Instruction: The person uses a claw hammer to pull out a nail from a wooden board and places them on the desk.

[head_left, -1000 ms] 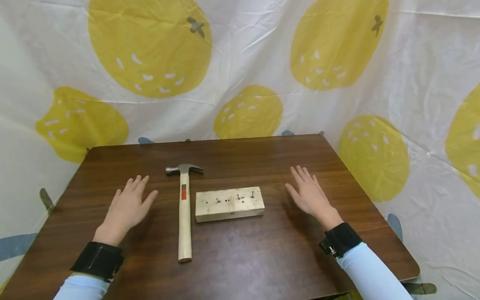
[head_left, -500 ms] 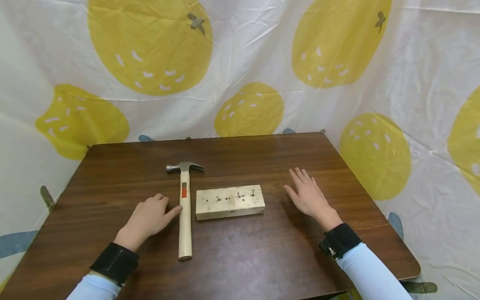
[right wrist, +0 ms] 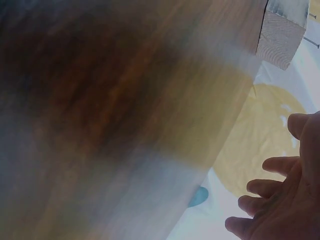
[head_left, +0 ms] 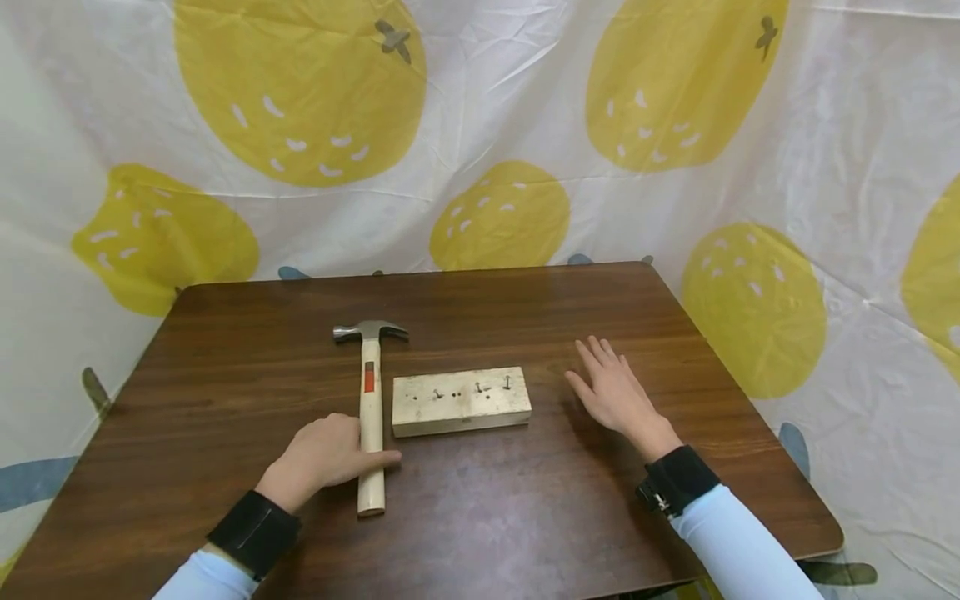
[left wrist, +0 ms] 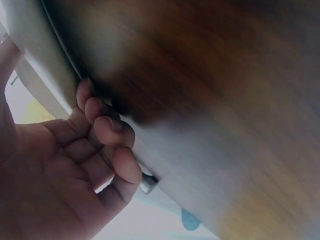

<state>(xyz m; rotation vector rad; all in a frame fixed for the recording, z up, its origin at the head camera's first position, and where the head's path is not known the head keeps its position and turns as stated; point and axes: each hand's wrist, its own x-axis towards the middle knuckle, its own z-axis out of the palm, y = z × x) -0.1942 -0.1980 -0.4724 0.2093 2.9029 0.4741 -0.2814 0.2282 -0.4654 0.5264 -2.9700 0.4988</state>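
A claw hammer with a pale wooden handle and a red label lies on the table, its head toward the back. My left hand is at the lower handle, with a straight thumb across the top and bent fingers along the left side. In the left wrist view the palm faces the camera, and the hammer's head shows past the fingers. Right of the hammer sits a wooden block with nails and holes in its top. My right hand is spread out to the block's right, touching neither object.
The brown wooden table has a right edge beyond my right hand. A white curtain with yellow fruit prints hangs behind and at the sides. Black straps wrap both wrists.
My left hand has moved right and nearer to me, from beside the hammer to its handle; the thumb now crosses it. The hammer, block and right hand have stayed nearly in place.
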